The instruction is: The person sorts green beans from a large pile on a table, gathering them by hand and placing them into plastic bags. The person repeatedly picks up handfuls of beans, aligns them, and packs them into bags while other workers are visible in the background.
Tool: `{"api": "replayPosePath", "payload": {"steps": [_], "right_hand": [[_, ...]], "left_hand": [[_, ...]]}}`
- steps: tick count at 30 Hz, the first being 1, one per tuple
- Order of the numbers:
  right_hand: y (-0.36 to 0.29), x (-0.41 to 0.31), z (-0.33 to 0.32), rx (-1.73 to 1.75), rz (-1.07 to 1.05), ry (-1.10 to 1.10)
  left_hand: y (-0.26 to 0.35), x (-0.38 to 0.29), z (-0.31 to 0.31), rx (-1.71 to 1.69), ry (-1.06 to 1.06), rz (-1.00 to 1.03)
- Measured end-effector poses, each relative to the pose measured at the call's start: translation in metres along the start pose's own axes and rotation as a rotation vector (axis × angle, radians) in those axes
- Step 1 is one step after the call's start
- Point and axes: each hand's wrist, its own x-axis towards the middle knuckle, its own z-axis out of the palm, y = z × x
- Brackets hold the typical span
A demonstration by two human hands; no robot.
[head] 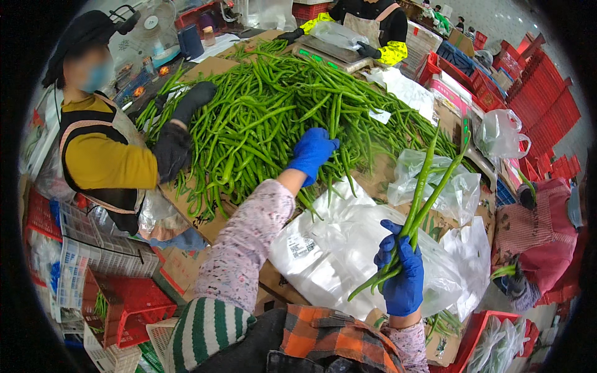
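Observation:
A large heap of long green chili peppers (261, 112) covers the middle of a cardboard-covered table. My left hand (313, 154), in a blue glove, reaches into the near right part of this heap. Its fingers are curled, and whether they grip any pepper is hidden. My right hand (402, 270), also blue-gloved, is closed around a few long green peppers (422, 186); their tips point up and away from me. Beneath that hand lies a clear plastic bag (322, 261) bearing a printed label. Another clear bag (436, 186) with peppers inside rests beyond it.
At left, a co-worker's dark-gloved hand (193, 100) touches the heap. Across the table, another person stands behind a scale (333, 53). A third person (536, 224) holds peppers at right. A second scale (480, 154) borders the table; red crates (144, 307) stand lower left.

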Motion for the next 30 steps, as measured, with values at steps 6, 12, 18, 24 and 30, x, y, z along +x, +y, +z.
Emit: {"api": "replayPosePath", "payload": {"steps": [6,12,18,24,30], "right_hand": [[0.006,0.007,-0.008,0.072,0.005,0.019],[0.008,0.007,-0.003,0.054,0.031,-0.005],[0.015,0.005,0.000,-0.018,0.057,-0.001],[0.026,0.006,0.000,-0.064,0.081,0.015],[0.040,0.009,0.020,-0.256,0.039,0.058]], "left_hand": [[-0.007,-0.054,-0.051,-0.593,-0.379,-0.045],[-0.009,-0.116,-0.070,-0.816,-0.550,-0.224],[-0.034,-0.156,-0.058,-0.747,-0.484,-0.250],[-0.024,-0.200,-0.052,-0.975,-0.420,-0.216],[0.011,-0.242,-0.058,-0.946,-0.719,-0.135]]}}
